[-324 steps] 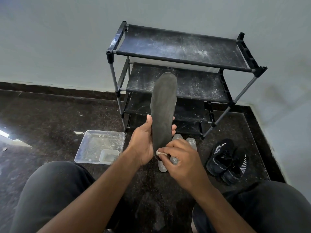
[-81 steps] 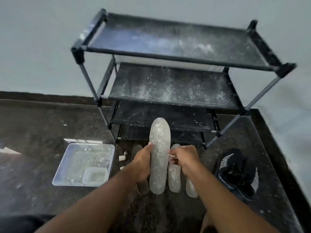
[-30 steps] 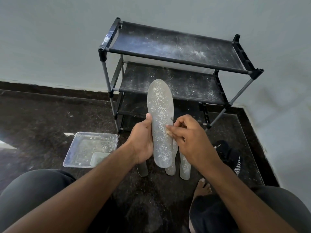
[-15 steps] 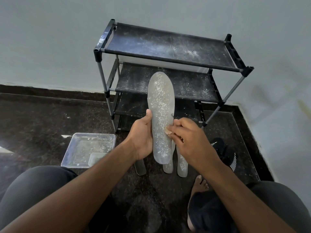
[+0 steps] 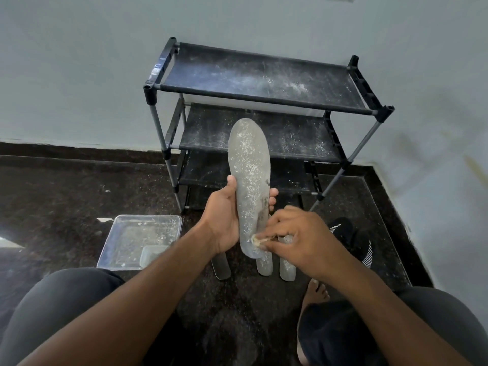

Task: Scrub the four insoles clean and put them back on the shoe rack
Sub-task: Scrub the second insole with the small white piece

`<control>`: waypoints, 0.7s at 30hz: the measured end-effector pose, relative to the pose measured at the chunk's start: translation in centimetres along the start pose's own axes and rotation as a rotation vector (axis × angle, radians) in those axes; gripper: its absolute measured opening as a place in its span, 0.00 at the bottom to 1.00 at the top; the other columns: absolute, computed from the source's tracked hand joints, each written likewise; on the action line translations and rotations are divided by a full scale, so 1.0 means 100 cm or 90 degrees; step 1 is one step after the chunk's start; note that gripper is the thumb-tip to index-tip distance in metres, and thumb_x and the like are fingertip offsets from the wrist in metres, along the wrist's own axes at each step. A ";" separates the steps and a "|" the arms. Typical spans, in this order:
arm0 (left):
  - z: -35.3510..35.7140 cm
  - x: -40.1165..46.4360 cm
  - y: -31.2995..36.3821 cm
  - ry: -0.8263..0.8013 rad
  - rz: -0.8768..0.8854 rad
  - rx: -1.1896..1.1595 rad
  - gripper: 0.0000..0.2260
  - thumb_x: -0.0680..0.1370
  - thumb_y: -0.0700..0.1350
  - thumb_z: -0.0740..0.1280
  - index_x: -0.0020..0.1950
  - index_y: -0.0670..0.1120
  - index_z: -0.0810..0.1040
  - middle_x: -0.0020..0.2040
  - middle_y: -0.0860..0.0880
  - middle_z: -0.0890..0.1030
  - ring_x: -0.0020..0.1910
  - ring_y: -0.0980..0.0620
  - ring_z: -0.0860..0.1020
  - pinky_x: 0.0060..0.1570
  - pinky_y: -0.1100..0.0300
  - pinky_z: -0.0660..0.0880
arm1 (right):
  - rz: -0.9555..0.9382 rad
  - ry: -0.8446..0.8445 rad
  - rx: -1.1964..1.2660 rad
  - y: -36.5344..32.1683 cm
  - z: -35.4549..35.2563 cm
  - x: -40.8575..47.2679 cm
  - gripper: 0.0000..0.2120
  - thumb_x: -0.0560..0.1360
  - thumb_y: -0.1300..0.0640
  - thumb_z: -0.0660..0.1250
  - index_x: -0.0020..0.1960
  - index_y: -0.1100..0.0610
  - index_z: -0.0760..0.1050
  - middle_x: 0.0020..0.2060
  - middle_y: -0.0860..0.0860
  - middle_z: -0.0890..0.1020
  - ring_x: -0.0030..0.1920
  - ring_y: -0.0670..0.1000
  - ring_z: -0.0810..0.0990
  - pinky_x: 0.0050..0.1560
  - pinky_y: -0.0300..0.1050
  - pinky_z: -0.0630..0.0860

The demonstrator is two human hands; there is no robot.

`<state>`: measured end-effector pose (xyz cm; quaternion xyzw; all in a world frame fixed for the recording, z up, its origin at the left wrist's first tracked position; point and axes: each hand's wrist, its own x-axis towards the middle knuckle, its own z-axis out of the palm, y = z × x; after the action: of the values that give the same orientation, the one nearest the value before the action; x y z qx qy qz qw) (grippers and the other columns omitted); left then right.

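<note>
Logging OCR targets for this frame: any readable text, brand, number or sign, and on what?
None readable.
Shoe rack: pale marks on its left top rail, too blurred to read.
Black shoes: white stripes only, no letters.
Held insole: white specks, no print.

I see a pale grey-blue wall (image 5: 79, 62) ahead, meeting a second wall (image 5: 435, 180) in a corner at the right. A dark skirting band (image 5: 66, 150) runs along the base. The floor (image 5: 66, 196) is dark speckled stone, glossy, with a bright patch of light (image 5: 8, 243) at its left edge.
</note>
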<state>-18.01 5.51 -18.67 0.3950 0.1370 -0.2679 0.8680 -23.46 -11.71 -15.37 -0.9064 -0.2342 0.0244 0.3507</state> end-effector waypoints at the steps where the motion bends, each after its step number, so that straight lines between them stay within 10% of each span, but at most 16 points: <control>1: 0.000 0.001 -0.001 -0.003 -0.002 -0.001 0.33 0.87 0.63 0.47 0.71 0.39 0.76 0.64 0.36 0.82 0.56 0.42 0.82 0.64 0.45 0.78 | -0.001 0.045 0.024 0.000 -0.002 0.001 0.08 0.72 0.53 0.76 0.51 0.50 0.87 0.43 0.42 0.82 0.48 0.44 0.76 0.48 0.34 0.71; 4: 0.002 -0.001 0.001 -0.019 -0.007 -0.006 0.32 0.87 0.63 0.47 0.69 0.39 0.78 0.64 0.37 0.83 0.57 0.42 0.83 0.60 0.46 0.81 | -0.004 0.112 -0.040 0.003 -0.004 0.009 0.07 0.73 0.53 0.75 0.52 0.50 0.86 0.44 0.41 0.81 0.49 0.46 0.76 0.50 0.39 0.72; 9: 0.000 0.001 0.002 -0.018 0.014 -0.006 0.33 0.87 0.62 0.46 0.71 0.38 0.76 0.62 0.36 0.83 0.54 0.43 0.82 0.63 0.47 0.76 | 0.035 -0.087 0.008 0.006 -0.010 0.000 0.07 0.71 0.53 0.78 0.49 0.49 0.87 0.41 0.37 0.80 0.48 0.43 0.77 0.49 0.39 0.70; 14: 0.003 -0.001 0.004 -0.027 0.011 -0.021 0.32 0.87 0.62 0.47 0.70 0.39 0.77 0.62 0.36 0.83 0.54 0.43 0.82 0.62 0.46 0.80 | 0.018 0.053 -0.012 0.002 -0.009 0.006 0.08 0.72 0.51 0.76 0.50 0.49 0.86 0.43 0.39 0.81 0.48 0.43 0.76 0.48 0.40 0.72; 18: 0.002 -0.001 0.004 -0.018 0.017 -0.019 0.33 0.87 0.62 0.46 0.70 0.38 0.77 0.61 0.36 0.83 0.53 0.44 0.82 0.63 0.49 0.76 | 0.015 -0.124 0.009 0.001 -0.007 -0.001 0.07 0.71 0.55 0.78 0.49 0.51 0.87 0.45 0.41 0.83 0.49 0.41 0.78 0.51 0.35 0.71; 21: 0.003 -0.002 0.003 -0.027 0.004 -0.022 0.33 0.87 0.62 0.47 0.71 0.39 0.76 0.61 0.36 0.83 0.53 0.43 0.82 0.62 0.47 0.78 | 0.015 -0.018 0.081 -0.003 -0.011 -0.001 0.07 0.71 0.55 0.78 0.49 0.51 0.87 0.42 0.42 0.83 0.48 0.44 0.79 0.49 0.35 0.73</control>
<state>-17.93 5.56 -18.21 0.3746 0.1216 -0.2709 0.8783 -23.45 -12.30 -14.34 -0.8844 -0.2268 0.0564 0.4040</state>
